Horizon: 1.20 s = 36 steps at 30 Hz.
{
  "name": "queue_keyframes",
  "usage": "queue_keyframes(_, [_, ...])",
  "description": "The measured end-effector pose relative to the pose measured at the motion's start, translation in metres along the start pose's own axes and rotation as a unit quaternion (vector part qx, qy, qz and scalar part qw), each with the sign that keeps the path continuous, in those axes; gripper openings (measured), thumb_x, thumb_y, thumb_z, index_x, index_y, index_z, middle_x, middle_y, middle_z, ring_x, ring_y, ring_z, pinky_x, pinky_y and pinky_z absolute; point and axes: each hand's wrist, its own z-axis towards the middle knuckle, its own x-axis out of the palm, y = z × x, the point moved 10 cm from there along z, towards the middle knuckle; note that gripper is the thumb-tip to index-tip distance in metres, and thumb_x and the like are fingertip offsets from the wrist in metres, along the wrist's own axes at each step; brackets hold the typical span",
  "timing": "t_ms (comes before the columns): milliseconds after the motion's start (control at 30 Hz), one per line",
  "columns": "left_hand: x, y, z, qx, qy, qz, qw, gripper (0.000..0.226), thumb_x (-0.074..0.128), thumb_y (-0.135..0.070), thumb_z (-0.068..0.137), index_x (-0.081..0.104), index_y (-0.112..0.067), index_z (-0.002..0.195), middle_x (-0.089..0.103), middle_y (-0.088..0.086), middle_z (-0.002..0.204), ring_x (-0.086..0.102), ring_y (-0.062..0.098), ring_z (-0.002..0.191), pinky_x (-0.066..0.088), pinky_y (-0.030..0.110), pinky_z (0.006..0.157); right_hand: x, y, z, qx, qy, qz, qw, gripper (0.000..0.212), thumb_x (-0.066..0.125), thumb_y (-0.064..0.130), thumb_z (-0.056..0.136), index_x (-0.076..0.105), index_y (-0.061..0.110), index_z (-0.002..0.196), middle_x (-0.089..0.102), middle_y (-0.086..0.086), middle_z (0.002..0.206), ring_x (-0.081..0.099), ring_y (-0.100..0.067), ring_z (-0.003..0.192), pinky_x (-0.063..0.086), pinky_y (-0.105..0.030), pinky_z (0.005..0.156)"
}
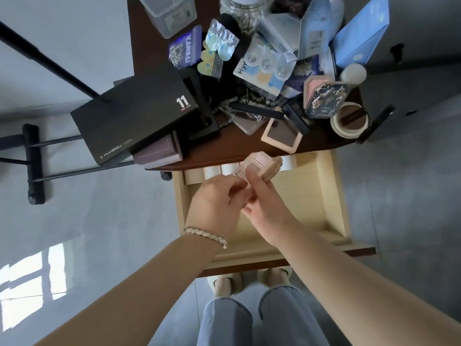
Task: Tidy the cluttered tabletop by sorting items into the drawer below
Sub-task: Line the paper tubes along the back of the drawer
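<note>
A pink cosmetic case [262,166] held over the open drawer [335,196], at 6 o'clock from the cluttered tabletop [237,148].
From the left: the black box [139,113] overhung the tabletop's 9 o'clock edge. The left hand [219,196] pinched the case's near end with curled fingers while the right hand [264,208] clamped thumb and fingers on its side, probably to steady it before stowing. The drawer showed a row of pale small boxes [212,172] along its 12 o'clock wall.

Two hands [217,198] [267,208], one pink palette [262,166], one drawer [336,196], one large black box [139,116], one glass jar [239,11]
</note>
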Motion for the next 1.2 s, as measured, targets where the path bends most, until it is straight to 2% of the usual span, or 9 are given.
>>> queue_keyframes(133, [0.006,-0.03,-0.005,0.111,-0.011,-0.014,0.994,0.018,0.056,-0.023,0.087,0.071,-0.013,0.089,0.065,-0.008,0.081,0.054,0.002,0.076,0.044,0.013,0.069,-0.036,-0.002,-0.014,0.009,-0.024,0.056,0.998,0.057,0.064,0.029,0.068,0.051,0.018,0.122,0.06,-0.015,0.124,0.061,-0.026,0.107,0.052,-0.038,0.082])
queue_keyframes(233, [0.029,0.018,0.008,-0.145,0.034,-0.121,0.981,0.033,0.041,-0.032,0.096,0.057,-0.017,0.122,0.058,-0.008,0.114,0.053,0.009,0.107,0.041,0.022,0.094,-0.069,0.004,-0.026,0.021,-0.061,-0.027,0.998,0.061,0.074,0.032,0.069,0.051,0.016,0.123,0.062,-0.018,0.118,0.063,-0.032,0.104,0.052,-0.046,0.085])
queue_keyframes(367, [0.097,0.034,-0.012,-0.385,0.194,-0.357,0.829,0.042,0.035,-0.041,0.097,0.063,-0.011,0.095,0.071,0.004,0.086,0.068,0.017,0.079,0.053,0.033,0.073,-0.098,0.029,-0.039,-0.006,-0.146,-0.361,0.921,0.058,0.075,0.049,0.064,0.051,0.015,0.104,0.067,-0.008,0.083,0.065,-0.015,0.059,0.054,-0.027,0.05])
queue_keyframes(600, [0.128,0.011,0.0,-0.269,0.242,-0.115,0.925,0.039,0.062,-0.045,0.082,0.061,-0.017,0.11,0.064,0.0,0.109,0.06,0.017,0.097,0.05,0.029,0.083,-0.112,0.049,-0.046,-0.062,-0.15,-0.581,0.797,0.066,0.077,0.05,0.063,0.042,0.019,0.11,0.055,0.014,0.091,0.053,0.0,0.073,0.041,-0.003,0.047])
queue_keyframes(700, [0.14,0.005,0.009,-0.277,0.22,-0.158,0.922,0.014,0.066,-0.021,0.084,0.063,-0.011,0.094,0.066,0.007,0.09,0.06,0.015,0.074,0.055,0.024,0.066,-0.133,0.042,-0.041,-0.031,-0.154,-0.487,0.859,0.068,0.074,0.06,0.06,0.049,0.017,0.106,0.063,0.012,0.094,0.061,-0.001,0.081,0.054,-0.017,0.068])
queue_keyframes(800, [0.157,0.005,0.021,-0.325,0.2,-0.252,0.889,0.011,0.064,-0.011,0.085,0.061,-0.004,0.092,0.066,0.01,0.089,0.063,0.015,0.069,0.057,0.024,0.057,-0.166,0.021,-0.045,0.092,-0.181,-0.153,0.967,0.057,0.065,0.039,0.079,0.05,0.007,0.124,0.067,-0.006,0.105,0.065,-0.019,0.096,0.053,-0.036,0.085])
queue_keyframes(933, [0.176,-0.003,0.041,-0.282,0.182,-0.26,0.905,0.027,0.052,-0.023,0.093,0.058,0.0,0.106,0.065,0.008,0.09,0.064,0.019,0.079,0.058,0.031,0.066,-0.18,0.017,-0.042,0.106,-0.168,0.082,0.977,0.038,0.058,0.012,0.087,0.05,0.006,0.124,0.065,-0.012,0.102,0.063,-0.024,0.094,0.052,-0.039,0.077])
queue_keyframes(1033, [0.18,-0.012,0.057,-0.05,0.224,0.186,0.955,0.049,0.027,-0.042,0.098,0.041,-0.013,0.135,0.043,0.011,0.138,0.042,0.027,0.126,0.037,0.039,0.1,-0.197,0.01,-0.028,0.082,-0.226,0.199,0.95,0.029,0.058,0.018,0.089,0.055,0.016,0.117,0.061,-0.009,0.11,0.057,-0.026,0.103,0.053,-0.049,0.072])
queue_keyframes(1200, [0.21,0.002,0.063,0.191,0.28,0.514,0.788,0.059,0.019,-0.035,0.101,-0.013,-0.017,0.147,-0.021,-0.001,0.155,-0.014,0.02,0.144,0.002,0.044,0.116,-0.205,0.005,0.002,0.064,-0.303,0.234,0.922,0.026,0.059,0.023,0.089,0.056,0.014,0.113,0.057,-0.012,0.117,0.057,-0.026,0.103,0.056,-0.035,0.065])
